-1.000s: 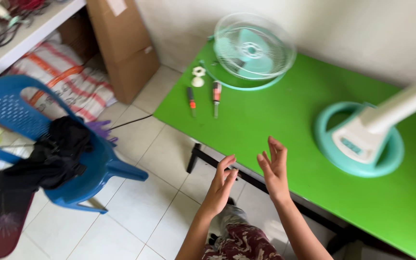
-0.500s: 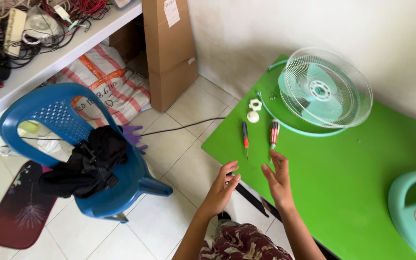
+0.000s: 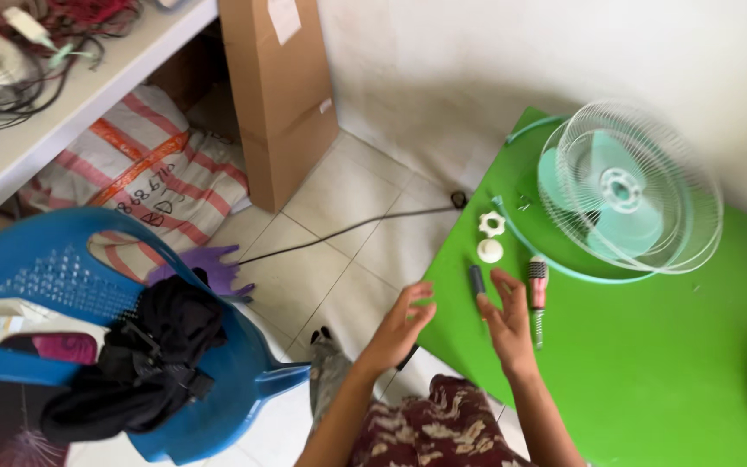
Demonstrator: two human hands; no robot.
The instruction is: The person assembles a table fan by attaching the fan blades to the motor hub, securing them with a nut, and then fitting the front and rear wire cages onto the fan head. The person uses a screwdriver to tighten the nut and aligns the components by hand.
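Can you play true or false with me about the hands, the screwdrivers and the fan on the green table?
1. Both hands are empty. True: the left hand and the right hand are open and hold nothing.
2. The right hand grips the red-handled screwdriver. False: the red-handled screwdriver lies on the green table, beside that hand and apart from it.
3. The fan cage lies near the wall. True: the fan cage with its pale green blades sits at the table's far end.
4. The blue chair is bare. False: dark clothing is piled on the blue chair.
5. Two small white parts lie near the dark-handled screwdriver. True: the white parts sit just beyond the dark-handled screwdriver.
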